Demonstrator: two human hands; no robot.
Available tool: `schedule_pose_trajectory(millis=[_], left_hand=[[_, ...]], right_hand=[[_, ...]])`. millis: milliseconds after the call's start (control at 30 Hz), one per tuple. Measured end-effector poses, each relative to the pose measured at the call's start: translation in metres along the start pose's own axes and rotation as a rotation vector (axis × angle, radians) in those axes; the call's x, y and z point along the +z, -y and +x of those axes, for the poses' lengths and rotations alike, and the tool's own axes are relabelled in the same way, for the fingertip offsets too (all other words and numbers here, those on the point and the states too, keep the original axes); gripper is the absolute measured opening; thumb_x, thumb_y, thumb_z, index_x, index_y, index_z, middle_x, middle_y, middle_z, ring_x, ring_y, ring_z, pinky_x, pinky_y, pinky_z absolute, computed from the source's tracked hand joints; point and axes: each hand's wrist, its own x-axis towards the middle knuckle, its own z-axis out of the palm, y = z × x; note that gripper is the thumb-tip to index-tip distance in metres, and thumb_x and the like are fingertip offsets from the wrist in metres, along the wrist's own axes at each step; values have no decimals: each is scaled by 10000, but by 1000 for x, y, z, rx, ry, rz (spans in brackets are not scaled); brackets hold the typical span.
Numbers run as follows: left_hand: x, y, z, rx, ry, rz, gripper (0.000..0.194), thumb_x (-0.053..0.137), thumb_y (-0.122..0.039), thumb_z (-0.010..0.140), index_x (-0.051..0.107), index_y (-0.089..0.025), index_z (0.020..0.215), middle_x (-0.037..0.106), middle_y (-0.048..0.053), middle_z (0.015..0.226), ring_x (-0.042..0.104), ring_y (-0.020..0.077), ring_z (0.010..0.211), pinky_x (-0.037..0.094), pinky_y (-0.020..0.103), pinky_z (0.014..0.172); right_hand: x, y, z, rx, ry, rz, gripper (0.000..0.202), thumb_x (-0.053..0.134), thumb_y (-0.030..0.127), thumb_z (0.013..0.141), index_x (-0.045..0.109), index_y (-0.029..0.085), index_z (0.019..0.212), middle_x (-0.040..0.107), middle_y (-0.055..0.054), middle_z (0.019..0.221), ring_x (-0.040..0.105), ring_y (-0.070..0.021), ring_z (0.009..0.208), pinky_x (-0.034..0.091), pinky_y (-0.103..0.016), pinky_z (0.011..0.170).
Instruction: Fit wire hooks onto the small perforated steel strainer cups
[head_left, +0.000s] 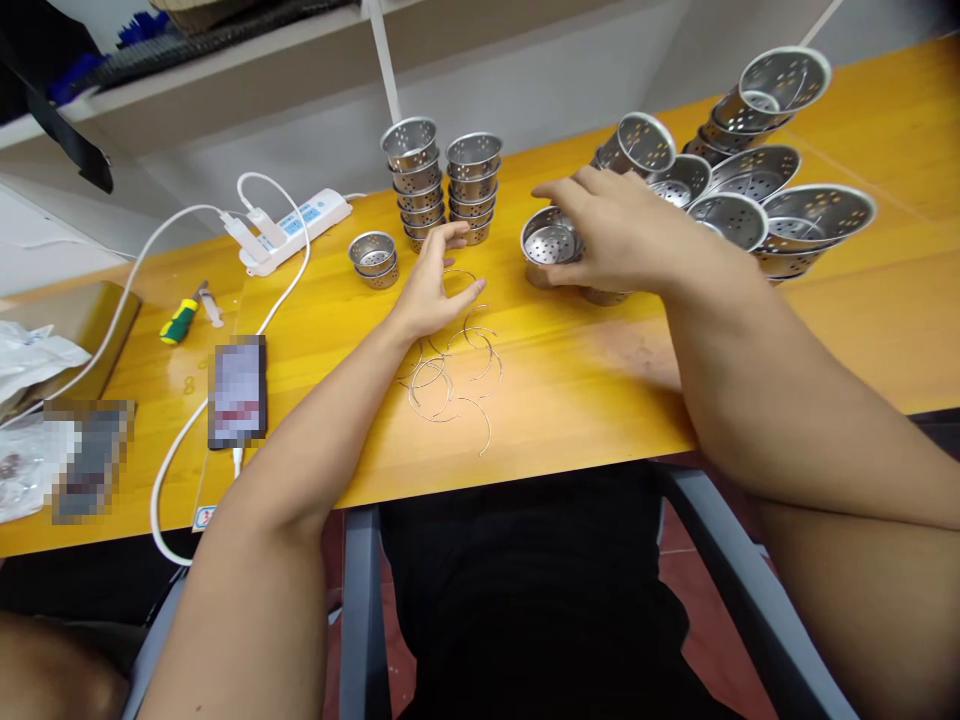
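And here's the right hand [619, 228], thumb and fingers around a perforated cup [551, 238] behind and right of the wire rings [450, 385]; I can't tell whether its grip is clasped. The left hand [430, 290] hangs released over the rings' far side. Looks part-way: tidy tall stacks [412, 180] stand behind the rings, tilted cups [727, 220] crowd far right. Room for moving opens right of the rings, before the counter's [585, 410] near edge.
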Motion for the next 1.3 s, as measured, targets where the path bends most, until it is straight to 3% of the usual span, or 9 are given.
schedule_pose_trajectory(millis=[233,400,567,700,800,933,1100,1200,1300], left_hand=[[-1,-4,0,25,2,34,876,822,-722,991,468,-286,1662,566,205,1708,643,392,1566,558,635,1323],[-5,0,4,88,-15,106,840,733,-795,1011,447,-332,1651,556,171,1710,587,389,1615,508,685,1383],[-24,-12,9,127,-320,321,732,660,-795,1031,443,-391,1602,426,108,1833,390,367,1792,302,660,1531],[-46,-6,6,-149,-561,412,883,845,-747,932,459,-310,1596,270,136,1951,235,369,1876,213,610,1570],[-57,14,0,-325,-654,454,1042,991,-646,814,449,-231,1601,282,205,1925,263,418,1857,176,629,1587],[-64,38,-4,-464,-638,378,1040,1058,-586,766,458,-221,1534,436,186,1799,385,393,1788,294,630,1558],[-66,36,-2,-599,-599,218,1384,1092,-869,515,393,-231,1525,693,108,1510,661,275,1454,472,616,1378],[-64,31,-1,-598,-609,214,1431,1105,-887,417,440,-231,1501,727,93,1448,697,269,1410,491,576,1335],[-65,35,-1,-492,-630,189,1227,1140,-754,525,499,-250,1442,696,118,1529,682,330,1513,515,575,1355]], right_hand=[[-4,-21,-9,66,30,114,581,1091,639,748,771,316,1109,785,-115,1143,703,-430,1282,573,-580,1200],[3,-26,-15,82,84,30,482,973,650,877,772,329,1175,775,-107,1122,716,-440,1276,604,-607,1112],[0,-20,-16,-35,200,-238,528,821,689,985,766,352,1388,783,-127,1307,715,-464,1279,607,-684,1100],[1,16,-7,-70,134,-257,573,777,630,1042,740,304,1512,732,-184,1515,658,-515,1407,541,-742,1210],[10,49,-1,-93,169,-186,537,696,547,1108,723,279,1573,711,-194,1568,654,-499,1438,510,-719,1255],[32,71,-1,-157,412,-74,578,716,559,1098,756,194,1545,729,-215,1529,681,-461,1407,538,-653,1234],[56,71,-7,-161,606,-49,496,787,547,1061,835,192,1404,757,-200,1367,714,-404,1273,590,-576,1152],[61,68,-8,-144,610,-76,368,723,450,1098,861,184,1312,765,-195,1289,736,-376,1204,609,-539,1100],[62,67,-6,-117,626,-73,341,680,396,1107,863,171,1285,772,-195,1275,753,-364,1170,615,-525,1071]])
